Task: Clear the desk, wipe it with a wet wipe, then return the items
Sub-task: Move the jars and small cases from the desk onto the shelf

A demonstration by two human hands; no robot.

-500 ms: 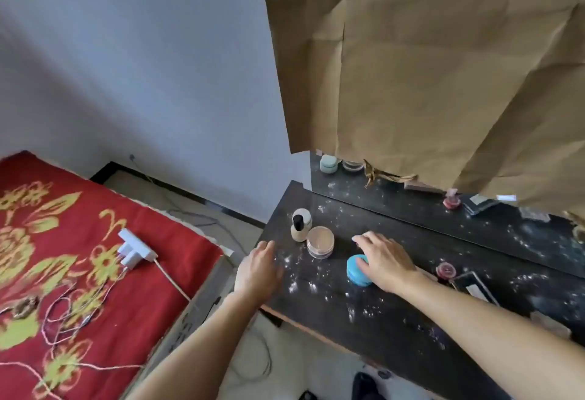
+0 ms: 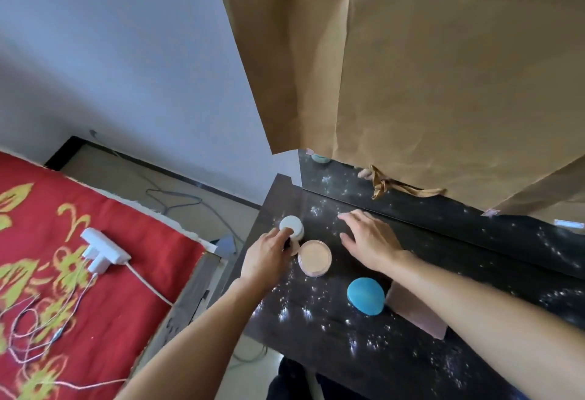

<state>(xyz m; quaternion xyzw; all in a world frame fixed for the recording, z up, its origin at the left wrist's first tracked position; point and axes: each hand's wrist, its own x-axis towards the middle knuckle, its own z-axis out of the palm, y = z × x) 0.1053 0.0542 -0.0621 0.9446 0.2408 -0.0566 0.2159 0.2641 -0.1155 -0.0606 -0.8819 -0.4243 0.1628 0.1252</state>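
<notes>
1. The left hand (image 2: pixel 267 257) has its fingers (image 2: pixel 278 240) curled round a small bottle (image 2: pixel 294 247) with a beige body and a dark top, at the near-left part of the table (image 2: pixel 316 323).
2. A white jar (image 2: pixel 292 225) stands right behind that bottle, touching the fingertips or nearly so; I cannot tell which.
3. The right hand (image 2: pixel 370 244) is palm down with fingers (image 2: pixel 354 218) straight and slightly spread, holding nothing; whether it touches the table I cannot tell.
4. Between the two hands sits a peach jar (image 2: pixel 314 258), just beside the bottle.
5. Nearer me, a blue round case (image 2: pixel 365 300) lies by a pink flat box (image 2: pixel 418 314) under the right forearm.
6. White specks dust the dark tabletop.
7. Brown paper (image 2: pixel 411 82) hangs behind; a white adapter (image 2: pixel 101 247) lies on the red bed (image 2: pixel 47 273) to the left.
</notes>
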